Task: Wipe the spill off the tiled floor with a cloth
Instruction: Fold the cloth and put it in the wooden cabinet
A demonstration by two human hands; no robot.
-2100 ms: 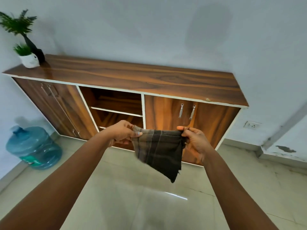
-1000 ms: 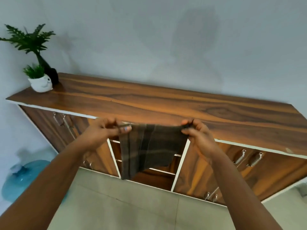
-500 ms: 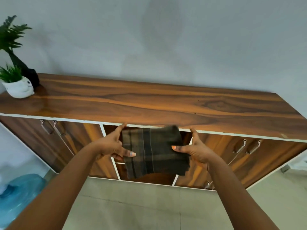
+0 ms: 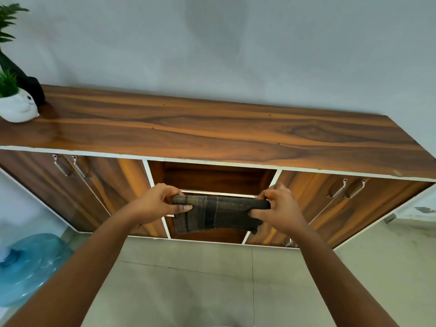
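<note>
Dark plaid woven cloth (image 4: 218, 214) is hanging folded before the brown wood-grain cabinet (image 4: 212, 135), left hand (image 4: 157, 204) and right hand (image 4: 278, 208) pinching its upper corners. Probable risk: loosening fingers, letting folds fall open. No spill is showing below the cabinet.

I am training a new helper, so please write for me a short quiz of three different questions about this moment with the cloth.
1. True or false: both hands grip the folded dark checked cloth, the left hand at one end and the right hand at the other.
2. The cloth is held in front of which part of the wooden cabinet?
A. its open middle compartment
B. its left doors
C. its top
3. Fill in: on the tiled floor left of the cabinet lies a blue ____.

Key: 1 true; 2 A; 3 water jug.
</note>
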